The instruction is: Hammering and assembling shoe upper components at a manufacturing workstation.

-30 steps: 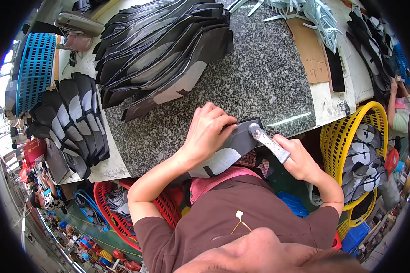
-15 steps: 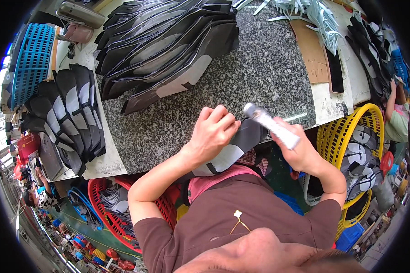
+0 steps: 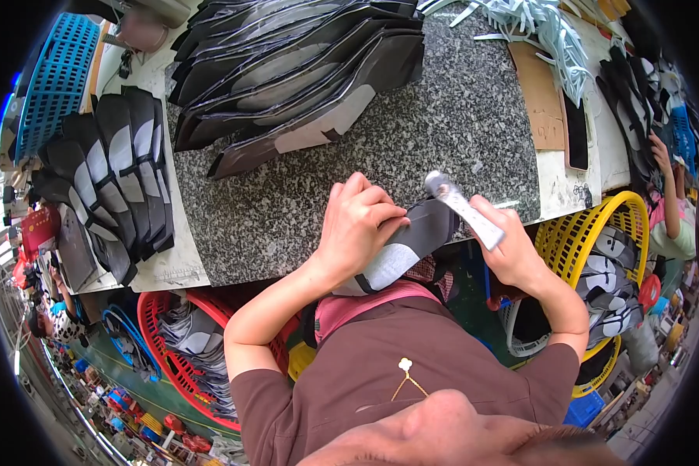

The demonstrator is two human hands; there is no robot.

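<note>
Left hand: in the head view the left hand (image 3: 359,225) is curled, thumb and fingertips pinching the upper left edge of the dark panel (image 3: 429,223).
Dark panel: it sits at the near edge of the granite slab (image 3: 474,132), its pale-patched end reaching over the person's lap.
Right hand: the right hand (image 3: 509,245) is closed round the handle of the hammer (image 3: 474,217).
Hammer head: slightly blurred, by the panel's upper edge — whether it touches anything, I cannot tell.
Finger risk: the pinching fingertips are near the hammer head, so a blow straying leftward could catch them.
Panel risk: with one end unsupported, a loose pinch could let it twist or slip toward the lap.
Slab risk: a strike missing the panel would probably meet bare stone and bounce — a slack grip would make that worse.
Stack risk: the stacked panels (image 3: 311,93) lie beyond the left hand, well apart from the hammer; a knock there seems unlikely.
</note>
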